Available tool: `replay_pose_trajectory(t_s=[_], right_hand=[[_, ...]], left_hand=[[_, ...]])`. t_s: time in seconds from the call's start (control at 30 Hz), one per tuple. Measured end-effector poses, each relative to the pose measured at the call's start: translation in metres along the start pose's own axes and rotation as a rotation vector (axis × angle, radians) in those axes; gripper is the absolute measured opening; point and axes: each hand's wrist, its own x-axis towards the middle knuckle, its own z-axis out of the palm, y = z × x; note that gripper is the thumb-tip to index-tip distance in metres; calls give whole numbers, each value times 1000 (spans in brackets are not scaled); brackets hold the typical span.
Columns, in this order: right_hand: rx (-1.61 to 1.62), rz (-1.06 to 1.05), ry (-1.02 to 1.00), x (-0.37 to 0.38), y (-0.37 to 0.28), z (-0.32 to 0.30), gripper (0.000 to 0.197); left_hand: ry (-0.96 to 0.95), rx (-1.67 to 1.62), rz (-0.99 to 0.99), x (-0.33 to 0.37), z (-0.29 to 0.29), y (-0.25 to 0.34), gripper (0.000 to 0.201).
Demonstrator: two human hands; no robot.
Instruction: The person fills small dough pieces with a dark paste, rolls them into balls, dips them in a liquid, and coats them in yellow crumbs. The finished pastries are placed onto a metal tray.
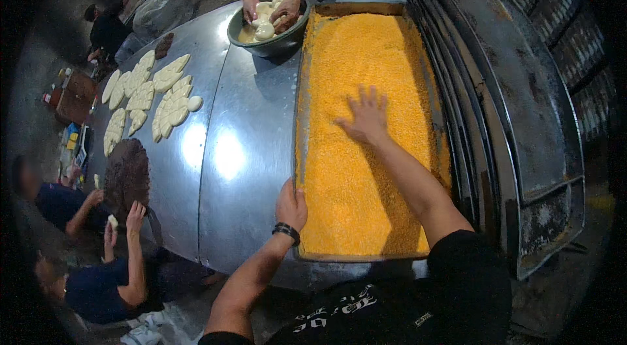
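A long rectangular metal tray point(360, 258) lies in front of me, spread with bright orange-yellow crumbs point(339, 195). My right hand point(368, 116) rests palm down on the crumbs near the tray's middle, its fingers spread and nothing held. My left hand point(291, 206), with a dark bracelet at the wrist, grips the tray's left edge near the front corner. The fingers under that edge are partly hidden. Past the tray's far left side stands a green bowl point(268, 47) of pale, wet dough pieces point(264, 30), with a co-worker's two hands in it.
On the metal table point(251, 100), pale scored dough pieces point(139, 84) lie at the left beside a dark brown mass point(127, 172). Two people work along the left edge. Dark trays point(457, 103) stand on edge at my right, next to a larger metal pan point(516, 84).
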Motion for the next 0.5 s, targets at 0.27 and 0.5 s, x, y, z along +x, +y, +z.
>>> replay_pose_trajectory(t_s=[0.27,0.5], right_hand=[[10,399,-3,-41,22,9,77],[98,-18,-65,-192,-86,26,75]], left_hand=[[49,-76,51,5,14,-15,34],[81,-110,78,-2,22,-22,37]])
